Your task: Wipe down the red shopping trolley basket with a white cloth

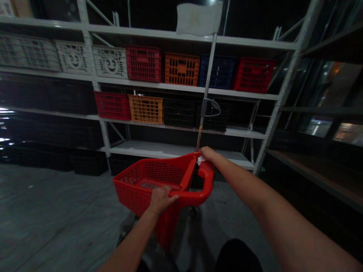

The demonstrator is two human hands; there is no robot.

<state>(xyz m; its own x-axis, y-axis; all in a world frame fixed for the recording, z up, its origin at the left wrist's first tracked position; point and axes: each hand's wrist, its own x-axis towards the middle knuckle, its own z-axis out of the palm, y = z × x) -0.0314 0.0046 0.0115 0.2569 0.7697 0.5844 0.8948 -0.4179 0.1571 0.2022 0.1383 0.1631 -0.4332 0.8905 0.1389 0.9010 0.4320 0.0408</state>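
Note:
A red plastic shopping cart [147,181] stands in front of me, its basket empty as far as I can see. My left hand [161,198] is wrapped round the red handle bar [198,194]. My right hand [208,155] is closed at the cart's far right corner, holding something white and small [200,160] at the foot of a grey pole [207,87]. The pole rises from the cart, carries a dark loop grip, and ends in a pale flag [198,18].
White metal shelving [181,87] fills the wall ahead, with white, red, orange, blue and black crates [181,68] on its upper levels. Black crates are stacked at the left. Another rack [323,177] runs along the right. The floor is grey concrete [56,215].

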